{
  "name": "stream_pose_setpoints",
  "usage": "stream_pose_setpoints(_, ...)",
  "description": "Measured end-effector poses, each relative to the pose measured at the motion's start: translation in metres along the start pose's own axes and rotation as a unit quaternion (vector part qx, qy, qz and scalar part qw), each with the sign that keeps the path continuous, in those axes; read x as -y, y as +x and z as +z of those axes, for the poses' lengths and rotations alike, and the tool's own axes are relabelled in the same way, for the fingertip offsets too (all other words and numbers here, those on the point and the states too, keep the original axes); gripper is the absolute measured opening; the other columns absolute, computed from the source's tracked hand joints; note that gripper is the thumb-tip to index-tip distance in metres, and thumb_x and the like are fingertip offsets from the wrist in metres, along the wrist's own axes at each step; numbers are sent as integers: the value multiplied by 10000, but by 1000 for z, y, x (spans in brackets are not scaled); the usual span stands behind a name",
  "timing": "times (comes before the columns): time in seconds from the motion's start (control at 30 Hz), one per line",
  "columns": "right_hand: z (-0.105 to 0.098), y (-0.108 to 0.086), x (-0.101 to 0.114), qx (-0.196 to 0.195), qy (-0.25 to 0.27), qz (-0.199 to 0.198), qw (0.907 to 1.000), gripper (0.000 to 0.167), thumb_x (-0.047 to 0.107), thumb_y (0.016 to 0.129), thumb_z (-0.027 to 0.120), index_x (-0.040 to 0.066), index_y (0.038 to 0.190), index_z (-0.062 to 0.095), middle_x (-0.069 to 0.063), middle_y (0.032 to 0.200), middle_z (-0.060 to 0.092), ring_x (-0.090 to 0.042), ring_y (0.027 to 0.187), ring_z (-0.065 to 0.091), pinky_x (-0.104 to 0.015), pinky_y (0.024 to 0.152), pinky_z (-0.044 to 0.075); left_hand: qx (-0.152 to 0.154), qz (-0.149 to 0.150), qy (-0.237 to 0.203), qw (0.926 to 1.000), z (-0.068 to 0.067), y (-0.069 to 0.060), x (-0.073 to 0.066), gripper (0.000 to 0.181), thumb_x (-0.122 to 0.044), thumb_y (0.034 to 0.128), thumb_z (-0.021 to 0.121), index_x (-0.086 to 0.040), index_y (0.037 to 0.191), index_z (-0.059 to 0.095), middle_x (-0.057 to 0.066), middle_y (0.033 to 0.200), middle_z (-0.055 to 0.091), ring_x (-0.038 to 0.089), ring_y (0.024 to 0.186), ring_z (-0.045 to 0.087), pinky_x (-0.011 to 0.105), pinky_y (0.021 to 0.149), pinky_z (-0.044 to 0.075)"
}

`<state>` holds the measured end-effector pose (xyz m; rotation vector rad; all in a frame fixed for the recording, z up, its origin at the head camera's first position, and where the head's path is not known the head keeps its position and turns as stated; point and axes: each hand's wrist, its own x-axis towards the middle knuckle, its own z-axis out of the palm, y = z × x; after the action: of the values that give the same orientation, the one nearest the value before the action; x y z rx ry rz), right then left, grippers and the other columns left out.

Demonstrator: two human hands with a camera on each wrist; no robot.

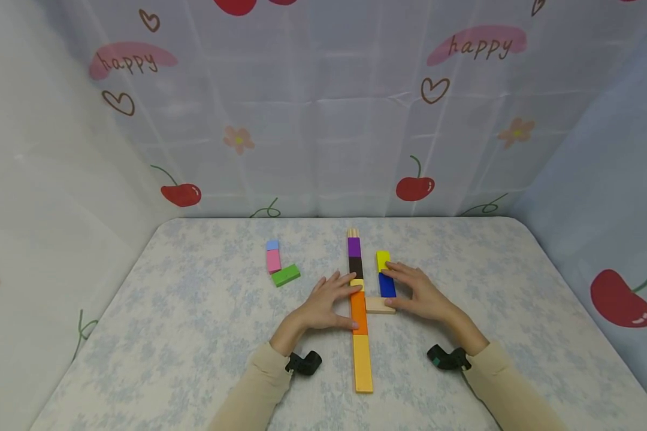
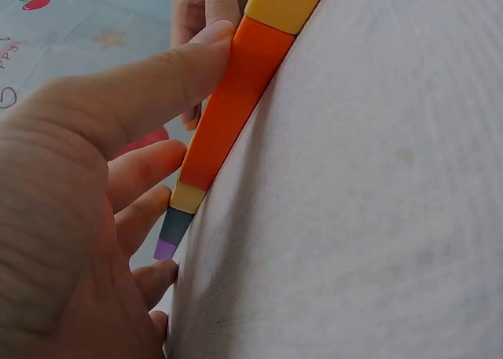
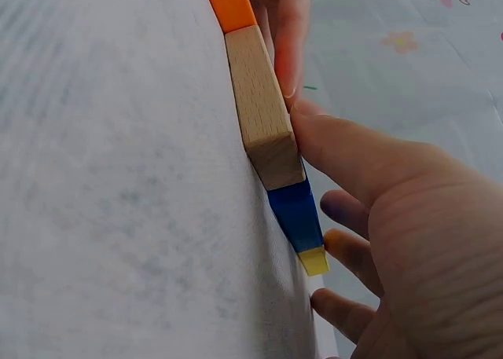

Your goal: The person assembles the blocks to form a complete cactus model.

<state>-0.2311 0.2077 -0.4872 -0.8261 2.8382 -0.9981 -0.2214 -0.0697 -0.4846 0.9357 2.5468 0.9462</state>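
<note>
A long line of blocks runs away from me in the head view: a long yellow-orange block (image 1: pixel 363 365), an orange block (image 1: pixel 359 311), a small yellow block (image 1: pixel 357 285), a black block (image 1: pixel 356 267) and a purple block (image 1: pixel 354 247). My left hand (image 1: pixel 323 303) is spread along its left side, thumb at the orange block and fingertips by the small yellow one. A plain wooden block (image 1: pixel 377 305) branches off rightward, with a blue block (image 1: pixel 386 285) and a yellow block (image 1: pixel 383 259) beyond it. My right hand (image 1: pixel 423 293) touches the wooden block with its thumb; its fingers reach the blue and yellow blocks.
Left of the line lie a light blue block (image 1: pixel 272 245), a pink block (image 1: pixel 273 261) and a tilted green block (image 1: pixel 286 275). Thin pale wooden pieces (image 1: pixel 353 232) top the line's far end. A patterned cloth covers the table (image 1: pixel 194 335); a printed curtain (image 1: pixel 313 120) hangs behind.
</note>
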Motion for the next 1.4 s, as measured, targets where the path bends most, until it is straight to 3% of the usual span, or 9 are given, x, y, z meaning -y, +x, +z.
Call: stream_pose_setpoints(1.4, 4, 0, -3, 53, -52, 150, 9999, 636, 375, 850, 744, 100, 1392, 556, -179, 1533, 396, -422, 1421, 313, -738, 1108, 96, -125, -121, 178, 9997, 0, 0, -3, 773, -444, 787, 787, -219, 1461, 482, -19, 1636, 212, 309, 1525, 106, 563, 1214, 39)
